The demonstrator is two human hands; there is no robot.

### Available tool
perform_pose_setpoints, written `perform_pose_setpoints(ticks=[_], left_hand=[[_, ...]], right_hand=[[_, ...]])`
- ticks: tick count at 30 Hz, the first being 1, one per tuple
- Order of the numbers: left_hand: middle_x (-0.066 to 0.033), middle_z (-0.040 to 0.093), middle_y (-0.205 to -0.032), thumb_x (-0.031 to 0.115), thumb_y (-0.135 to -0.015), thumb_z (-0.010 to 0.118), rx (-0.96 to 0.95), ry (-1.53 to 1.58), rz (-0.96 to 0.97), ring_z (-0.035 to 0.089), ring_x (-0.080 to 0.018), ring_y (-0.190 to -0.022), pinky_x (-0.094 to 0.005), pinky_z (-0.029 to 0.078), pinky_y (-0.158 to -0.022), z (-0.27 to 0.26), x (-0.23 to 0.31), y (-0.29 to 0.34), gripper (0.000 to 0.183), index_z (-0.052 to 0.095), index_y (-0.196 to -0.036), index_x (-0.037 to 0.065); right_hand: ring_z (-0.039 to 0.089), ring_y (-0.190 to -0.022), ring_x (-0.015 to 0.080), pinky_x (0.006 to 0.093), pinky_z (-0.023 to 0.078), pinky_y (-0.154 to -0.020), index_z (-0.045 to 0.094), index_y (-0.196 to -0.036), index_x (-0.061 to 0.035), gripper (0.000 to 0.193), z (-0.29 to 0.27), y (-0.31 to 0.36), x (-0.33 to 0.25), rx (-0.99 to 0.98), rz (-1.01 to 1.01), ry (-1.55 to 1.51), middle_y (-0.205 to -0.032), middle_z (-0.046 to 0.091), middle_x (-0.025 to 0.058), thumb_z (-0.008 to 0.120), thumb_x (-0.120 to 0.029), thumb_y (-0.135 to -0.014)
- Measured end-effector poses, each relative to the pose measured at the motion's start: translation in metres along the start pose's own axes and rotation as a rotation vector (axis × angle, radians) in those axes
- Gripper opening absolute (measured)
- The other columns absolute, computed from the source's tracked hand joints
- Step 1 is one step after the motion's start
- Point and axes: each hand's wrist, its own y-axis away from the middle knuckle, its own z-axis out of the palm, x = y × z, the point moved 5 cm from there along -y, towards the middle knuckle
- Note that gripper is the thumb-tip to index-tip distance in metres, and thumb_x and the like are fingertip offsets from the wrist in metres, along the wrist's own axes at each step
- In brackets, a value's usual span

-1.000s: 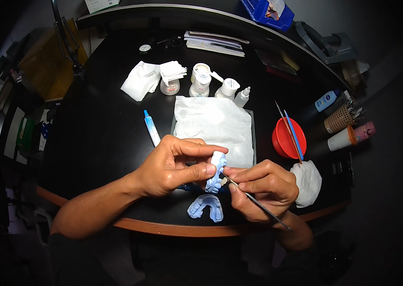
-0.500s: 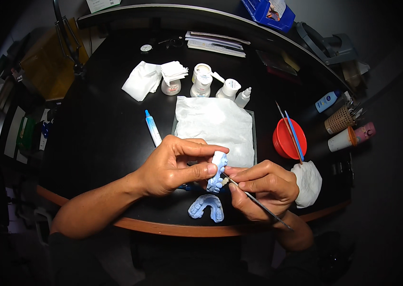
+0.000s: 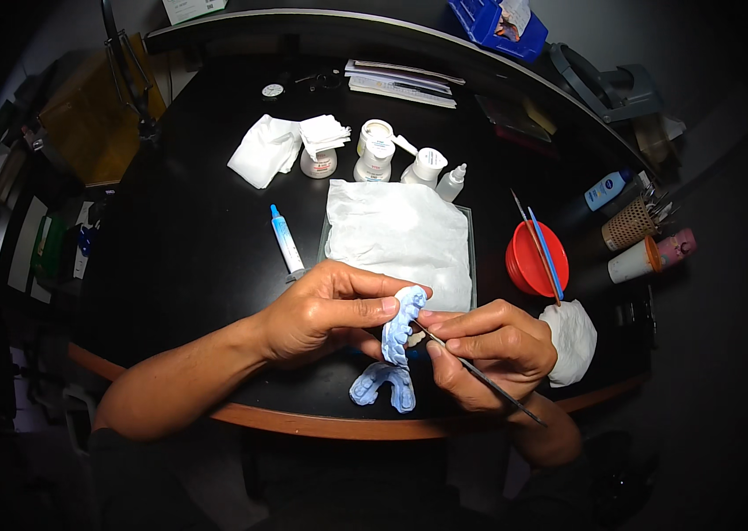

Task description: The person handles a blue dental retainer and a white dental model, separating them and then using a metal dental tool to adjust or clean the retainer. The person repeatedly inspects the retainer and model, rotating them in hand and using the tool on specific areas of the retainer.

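My left hand (image 3: pixel 325 310) pinches a pale blue dental cast (image 3: pixel 402 324) between thumb and fingers, its row of teeth facing right. In my right hand (image 3: pixel 502 350) is a thin metal dental carver (image 3: pixel 490 382), held like a pen. Its tip meets the inner side of the cast, where my fingers partly hide the contact. A small cream-coloured piece (image 3: pixel 416 338) shows beside the tip; I cannot tell whether it is fixed to the cast. Just below, a second blue dental cast (image 3: pixel 398 389), horseshoe-shaped, lies on the black table (image 3: pixel 188 239).
Behind my hands a white cloth (image 3: pixel 400 234) covers a glass slab. White jars (image 3: pixel 375 150), a dropper bottle (image 3: pixel 452 182) and folded tissue (image 3: pixel 266 150) stand beyond; a blue-white syringe (image 3: pixel 285 241) lies left. To the right are a red bowl (image 3: pixel 524 270) with brushes and crumpled tissue (image 3: pixel 574 345).
My left hand has turned the cast, so more of its biting edge shows, and has shifted slightly downward. My right hand and the carver have hardly moved.
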Motion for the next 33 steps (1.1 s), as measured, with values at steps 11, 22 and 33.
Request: perform_pose_setpoints(ticks=[11,22,33], left_hand=[[-0.0178,0.073,-0.111,0.017,-0.101,0.059,-0.003,0.006,-0.012,0.073,-0.0180,-0.094,-0.0274,0.062,-0.077,0.003,-0.002,0.000,0.046,0.056,-0.139,-0.009],[-0.0200,0.071,-0.117,0.015,-0.102,0.061,0.010,-0.026,0.045,0.073,-0.0199,-0.100,-0.0290,0.063,-0.083,0.005,0.001,0.002,0.046,0.054,-0.140,-0.010],[-0.0164,0.071,-0.115,0.011,-0.099,0.065,0.070,-0.110,0.103,0.072,-0.0156,-0.097,-0.0251,0.061,-0.079,0.008,0.009,0.004,0.044,0.058,-0.138,-0.009]], right_hand=[[0.078,-0.087,0.0280,0.0304,0.066,-0.074,0.071,-0.087,0.0026,0.015,-0.002,0.003,0.000,0.002,-0.027,0.047,-0.090,0.075,0.0181,0.081,0.007,-0.076],[0.078,-0.087,0.0292,0.0308,0.065,-0.073,0.071,-0.087,0.0021,0.014,-0.002,0.002,0.000,-0.007,-0.025,0.063,-0.090,0.075,0.0181,0.081,0.005,-0.077],[0.078,-0.088,0.0314,0.0335,0.066,-0.074,0.069,-0.087,0.0027,0.015,0.000,0.002,0.000,-0.005,-0.003,0.072,-0.088,0.074,0.0196,0.080,0.005,-0.078]])
